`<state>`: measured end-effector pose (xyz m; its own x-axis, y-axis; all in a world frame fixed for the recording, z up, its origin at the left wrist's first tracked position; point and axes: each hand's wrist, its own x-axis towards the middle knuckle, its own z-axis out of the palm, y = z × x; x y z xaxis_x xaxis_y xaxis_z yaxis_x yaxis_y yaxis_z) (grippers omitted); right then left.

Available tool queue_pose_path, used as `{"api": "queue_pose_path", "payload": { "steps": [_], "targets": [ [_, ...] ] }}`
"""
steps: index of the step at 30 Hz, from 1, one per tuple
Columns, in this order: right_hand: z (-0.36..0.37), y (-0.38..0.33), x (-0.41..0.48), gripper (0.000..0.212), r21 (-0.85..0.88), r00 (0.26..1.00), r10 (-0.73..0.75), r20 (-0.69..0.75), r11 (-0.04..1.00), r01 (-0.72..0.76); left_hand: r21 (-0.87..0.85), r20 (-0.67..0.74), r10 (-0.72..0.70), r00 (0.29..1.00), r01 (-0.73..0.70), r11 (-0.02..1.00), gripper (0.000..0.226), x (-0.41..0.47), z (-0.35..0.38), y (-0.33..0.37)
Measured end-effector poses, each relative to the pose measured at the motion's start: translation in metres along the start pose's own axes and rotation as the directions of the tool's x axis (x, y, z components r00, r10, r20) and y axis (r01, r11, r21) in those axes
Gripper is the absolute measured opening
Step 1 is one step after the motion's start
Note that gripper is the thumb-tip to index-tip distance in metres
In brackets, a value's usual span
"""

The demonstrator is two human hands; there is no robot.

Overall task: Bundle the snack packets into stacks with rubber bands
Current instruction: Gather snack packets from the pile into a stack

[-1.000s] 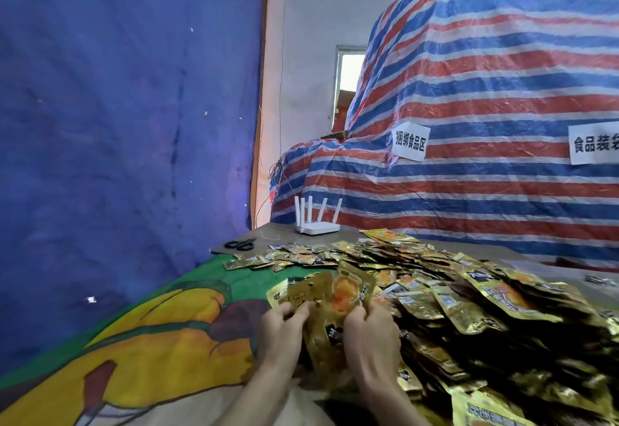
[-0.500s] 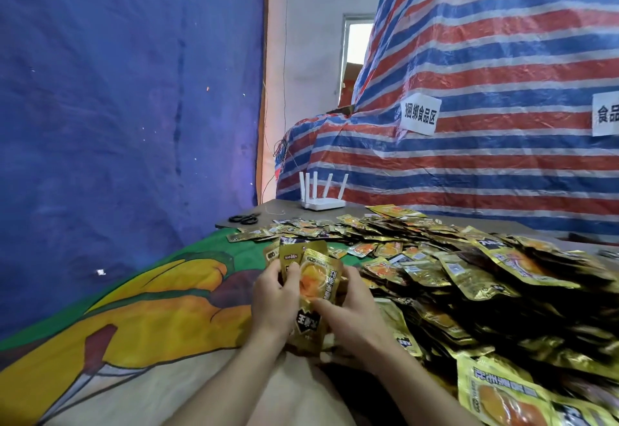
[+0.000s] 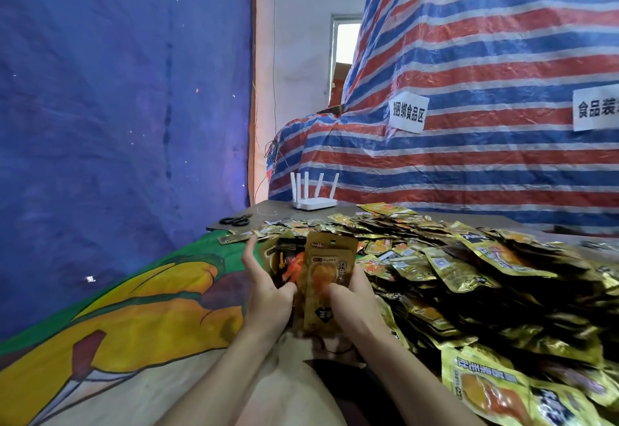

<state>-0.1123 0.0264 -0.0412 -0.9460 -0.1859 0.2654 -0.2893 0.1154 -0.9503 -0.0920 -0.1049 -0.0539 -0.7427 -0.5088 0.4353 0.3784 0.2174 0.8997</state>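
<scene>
While right grip (image 3: 351,301) pinches packet stack (image 3: 330,271) low | left grip (image 3: 268,295) straight-fingered alongside

The snack packets (image 3: 452,258) were shiny gold with orange centres. The tarp (image 3: 469,74) behind was striped red, blue and white, the curtain (image 3: 117,90) deep blue, the router (image 3: 313,203) white.

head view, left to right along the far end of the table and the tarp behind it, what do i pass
blue tarp → scissors → router → near sign → cut-off sign
</scene>
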Motion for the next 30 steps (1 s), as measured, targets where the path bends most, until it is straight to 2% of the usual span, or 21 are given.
{"api": "queue_pose_path", "payload": {
  "steps": [3,5,7,9,11,14,17,19,21,23,26,30],
  "targets": [
    [-0.001,-0.002,-0.002,0.047,0.061,0.998,0.030,0.048,0.998,-0.033,-0.052,0.139,-0.118,0.983,0.126,0.991,0.060,-0.001,0.003,0.003],
    [0.003,-0.001,-0.003,0.054,0.071,0.996,-0.017,0.092,0.997,0.011,-0.162,0.262,-0.167,0.950,0.214,0.963,0.053,-0.008,0.005,0.005],
    [0.007,0.001,-0.002,0.058,0.150,0.992,-0.063,0.113,0.988,0.045,-0.239,0.303,-0.180,0.936,0.258,0.936,0.036,-0.013,0.007,0.009],
    [0.008,-0.001,0.001,0.052,0.264,0.994,-0.073,0.076,0.963,0.050,-0.180,0.247,-0.147,0.958,0.195,0.964,0.033,-0.014,0.009,0.007],
    [0.006,-0.003,0.003,0.042,0.351,0.998,-0.060,0.023,0.935,0.048,-0.044,0.196,-0.085,0.977,0.095,0.994,0.036,-0.014,0.011,0.004],
    [0.006,-0.002,0.007,0.037,0.381,0.999,-0.037,-0.009,0.924,0.038,0.080,0.144,-0.005,0.990,-0.006,0.997,0.042,-0.014,0.011,0.003],
    [0.008,0.000,0.011,0.035,0.442,1.000,-0.002,0.006,0.897,-0.001,0.072,0.124,0.051,0.991,-0.061,0.996,0.044,-0.010,0.007,0.004],
    [0.008,0.000,0.011,0.037,0.476,1.000,0.004,0.021,0.879,-0.014,0.043,0.200,0.052,0.979,-0.062,0.997,0.041,-0.010,0.007,0.005],
    [0.009,-0.001,0.009,0.039,0.456,0.999,-0.016,0.030,0.890,0.000,0.014,0.324,0.056,0.945,-0.064,0.998,0.041,-0.014,0.011,0.007],
    [0.010,-0.004,0.006,0.038,0.419,0.999,-0.037,0.011,0.907,0.029,0.006,0.374,0.055,0.926,-0.062,0.998,0.036,-0.016,0.014,0.007],
    [0.009,-0.012,-0.003,0.038,0.326,0.997,-0.072,-0.036,0.942,0.080,0.038,0.306,0.058,0.950,-0.073,0.997,0.024,-0.017,0.014,0.009],
    [-0.013,-0.031,-0.016,0.051,-0.026,0.979,-0.178,-0.097,0.984,0.176,0.079,0.192,0.076,0.978,-0.093,0.993,0.025,-0.023,0.015,0.022]
  ]
}}
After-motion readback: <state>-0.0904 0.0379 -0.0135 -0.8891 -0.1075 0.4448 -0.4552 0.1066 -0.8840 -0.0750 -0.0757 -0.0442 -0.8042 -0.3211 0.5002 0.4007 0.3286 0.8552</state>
